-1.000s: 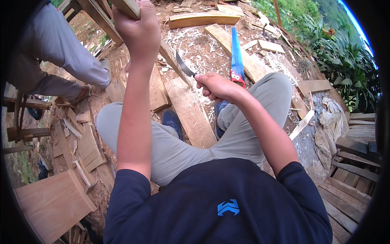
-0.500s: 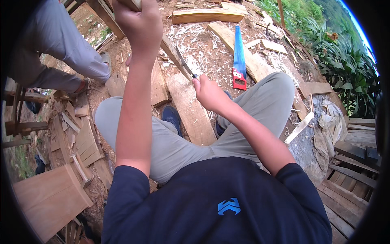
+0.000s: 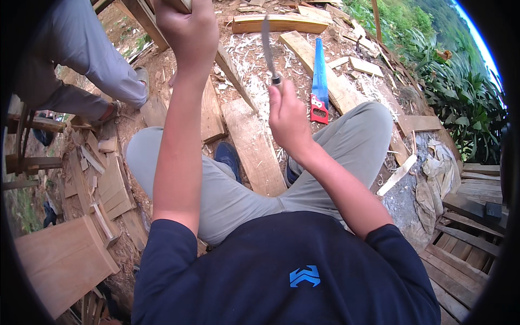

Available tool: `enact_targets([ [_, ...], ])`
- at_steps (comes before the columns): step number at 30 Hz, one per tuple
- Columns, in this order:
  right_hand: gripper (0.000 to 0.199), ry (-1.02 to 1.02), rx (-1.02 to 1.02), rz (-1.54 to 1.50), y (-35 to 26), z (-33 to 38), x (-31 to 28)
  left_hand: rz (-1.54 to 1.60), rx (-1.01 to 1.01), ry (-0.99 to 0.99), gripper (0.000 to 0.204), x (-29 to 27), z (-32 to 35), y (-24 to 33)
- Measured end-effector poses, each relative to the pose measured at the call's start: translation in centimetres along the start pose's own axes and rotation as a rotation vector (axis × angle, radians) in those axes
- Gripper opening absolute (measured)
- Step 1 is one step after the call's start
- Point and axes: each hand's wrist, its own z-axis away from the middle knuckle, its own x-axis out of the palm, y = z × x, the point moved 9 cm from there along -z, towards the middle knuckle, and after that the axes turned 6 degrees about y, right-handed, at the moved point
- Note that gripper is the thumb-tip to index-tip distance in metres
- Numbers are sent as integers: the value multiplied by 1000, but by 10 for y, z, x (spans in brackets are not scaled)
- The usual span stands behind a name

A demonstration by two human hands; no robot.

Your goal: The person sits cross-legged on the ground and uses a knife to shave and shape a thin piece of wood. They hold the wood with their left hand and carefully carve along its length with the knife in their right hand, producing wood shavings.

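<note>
High at the upper left, my left hand (image 3: 189, 40) is closed around the top of a long wooden strip (image 3: 234, 75). The strip slants down to the right, its lower tip near a broad plank (image 3: 253, 146) that lies between my feet. My right hand (image 3: 291, 116) grips a knife (image 3: 267, 46) by its dark handle. The blade points up and away from me, apart from the strip. A handsaw (image 3: 319, 70) with a blue blade and red handle lies on the ground just beyond my right hand.
Wood shavings and offcuts litter the ground, with a thick beam (image 3: 279, 23) at the far side. Another person's legs (image 3: 86, 59) stand at the upper left. A wide board (image 3: 65, 265) lies lower left. Slatted planks (image 3: 460, 271) and a crumpled sheet (image 3: 436, 179) are at the right.
My right hand has swung the knife away from the strip, to the right, and the blade has turned more upright. My left hand still holds the strip in nearly the same place.
</note>
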Motion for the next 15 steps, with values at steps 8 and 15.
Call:
enact_targets([
  [8, 40, -624, 430, 29, 70, 16, 63, 89, -26, 27, 11, -11, -11, -6],
  [15, 41, -479, 448, -172, 52, -18, 33, 96, -79, 19, 10, -9, -11, -12],
])
